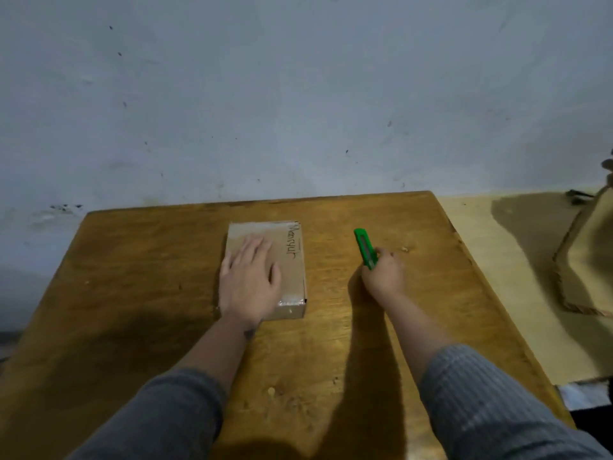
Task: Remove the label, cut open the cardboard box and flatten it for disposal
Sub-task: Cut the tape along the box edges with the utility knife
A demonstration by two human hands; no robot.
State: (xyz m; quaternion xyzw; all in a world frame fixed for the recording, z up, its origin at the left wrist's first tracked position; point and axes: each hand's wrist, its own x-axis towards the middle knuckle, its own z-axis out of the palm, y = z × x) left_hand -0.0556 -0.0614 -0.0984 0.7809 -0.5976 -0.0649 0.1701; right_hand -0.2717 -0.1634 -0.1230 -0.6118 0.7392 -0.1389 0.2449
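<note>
Plain tan cardboard box point(292, 260) with dark handwriting along its right edge, centre of frame. Bright green cutter point(365, 248) right of it. Honey-brown wooden table point(166, 293), streaky grain. Grey ribbed sleeves point(481, 403) at bottom. Pale bluish-white wall point(298, 94), dark specks, above.

We see a counter point(132, 293) of varnished wood, worn and scratched, with a dull sheen. The box point(292, 260) is matt brown cardboard, with glossy clear tape at its near end. The cutter point(365, 248) is smooth green plastic. Our sleeves point(491, 393) are ribbed grey knit cloth. The wall point(298, 94) is matt, scuffed paint.
</note>
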